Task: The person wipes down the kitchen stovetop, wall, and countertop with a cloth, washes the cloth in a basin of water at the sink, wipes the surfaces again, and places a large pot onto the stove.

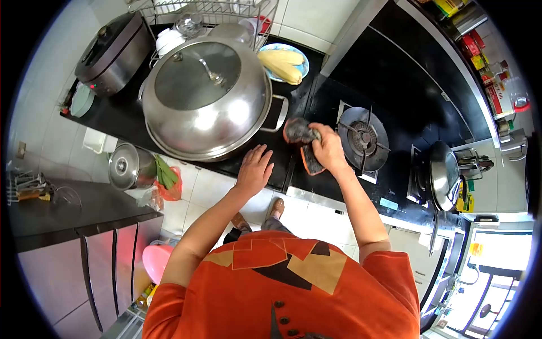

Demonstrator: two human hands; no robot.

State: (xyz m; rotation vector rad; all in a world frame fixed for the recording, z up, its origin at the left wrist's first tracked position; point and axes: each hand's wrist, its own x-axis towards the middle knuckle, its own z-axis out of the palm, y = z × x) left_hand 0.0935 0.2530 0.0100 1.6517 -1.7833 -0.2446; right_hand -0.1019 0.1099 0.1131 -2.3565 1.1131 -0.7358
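Note:
My right hand [328,148] is closed on a dark grey cloth with orange edges [301,131], which lies bunched on the black counter [293,107] left of the gas burner [364,138]. My left hand [255,168] is at the counter's front edge with its fingers stretched out, holding nothing. Just above it is a large steel wok with a domed glass-and-metal lid [206,99], its side handle [278,113] pointing toward the cloth.
Behind the wok, a plate [305,66] holds yellow vegetables [282,62]. A rice cooker [116,53] stands at the upper left, beside a dish rack [226,10]. A lidded pan [445,175] sits at the right. On the floor are a steel pot [131,166] and a red bag [171,189].

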